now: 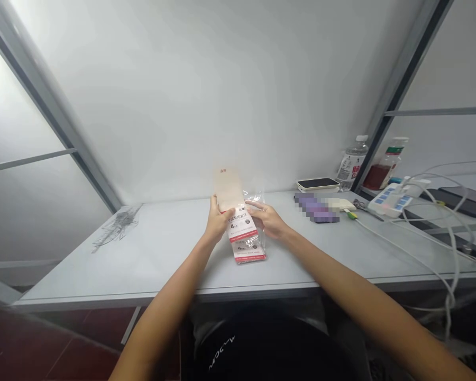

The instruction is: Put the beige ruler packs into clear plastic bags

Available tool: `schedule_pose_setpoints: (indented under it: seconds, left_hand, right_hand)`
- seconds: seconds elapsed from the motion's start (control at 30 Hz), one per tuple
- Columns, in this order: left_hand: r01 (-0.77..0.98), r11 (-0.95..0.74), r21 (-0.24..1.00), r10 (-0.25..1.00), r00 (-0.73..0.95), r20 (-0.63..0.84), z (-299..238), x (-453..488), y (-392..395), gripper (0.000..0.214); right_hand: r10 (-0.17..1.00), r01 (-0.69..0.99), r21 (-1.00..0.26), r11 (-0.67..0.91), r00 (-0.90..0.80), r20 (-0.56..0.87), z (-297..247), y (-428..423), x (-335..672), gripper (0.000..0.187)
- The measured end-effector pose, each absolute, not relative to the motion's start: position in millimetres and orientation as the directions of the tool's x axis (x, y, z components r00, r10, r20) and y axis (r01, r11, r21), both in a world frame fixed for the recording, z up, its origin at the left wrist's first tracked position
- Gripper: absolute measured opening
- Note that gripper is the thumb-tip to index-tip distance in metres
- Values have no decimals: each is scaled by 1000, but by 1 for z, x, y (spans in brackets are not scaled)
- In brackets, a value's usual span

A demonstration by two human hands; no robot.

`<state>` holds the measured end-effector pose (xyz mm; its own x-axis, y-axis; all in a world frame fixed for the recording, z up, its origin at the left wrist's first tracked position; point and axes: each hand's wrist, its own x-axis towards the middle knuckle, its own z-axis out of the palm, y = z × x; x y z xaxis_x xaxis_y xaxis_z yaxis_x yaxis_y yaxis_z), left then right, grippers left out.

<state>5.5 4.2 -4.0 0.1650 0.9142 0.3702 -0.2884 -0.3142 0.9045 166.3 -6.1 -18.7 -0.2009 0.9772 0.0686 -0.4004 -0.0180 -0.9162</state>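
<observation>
A clear plastic bag (254, 203) stands on the desk between my hands, with a white and red printed card (243, 231) inside it, marked with a large 4 and small Chinese text. A beige paper sleeve (228, 188) rises from the bag's top. My left hand (218, 219) pinches the sleeve's lower part against the packet. My right hand (264, 218) lies on the bag's right side, fingers gripping the plastic. The packet's lower end rests on the desk.
The pale grey desk (162, 248) has a front edge near my body. At the back right stand a plastic bottle (353, 164), a bottle of red liquid (386, 168), a power strip (391, 198), a blurred purple object (316, 207) and tangled white cables (448, 248).
</observation>
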Motion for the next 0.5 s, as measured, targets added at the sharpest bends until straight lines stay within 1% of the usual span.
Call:
schedule_pose_setpoints:
  seconds: [0.07, 0.13, 0.2, 0.27, 0.37, 0.5]
  left_hand:
    - [-271, -305, 913, 913, 188, 361, -2, 3, 3, 74]
    - [-238, -293, 926, 912, 219, 346, 0, 2, 1, 86]
    - [-183, -291, 939, 909, 253, 331, 0, 2, -1, 94]
    - [-118, -294, 948, 906, 280, 316, 1, 3, -3, 95]
    - [-60, -291, 955, 922, 251, 297, 0, 5, -4, 89]
    - [-44, -309, 950, 948, 70, 311, -2, 4, 1, 59]
  right_hand:
    - [973, -395, -919, 8, -210, 98, -18, -6, 168, 49]
    - [973, -389, -921, 27, -200, 114, -16, -6, 170, 51]
    - [980, -375, -926, 32, -172, 103, -16, -5, 172, 48]
    - [988, -349, -936, 29, -133, 80, -15, -4, 172, 41]
    - [992, -309, -951, 36, -102, 70, -15, -3, 172, 35]
    - [982, -245, -969, 29, -176, 74, -14, -6, 171, 35]
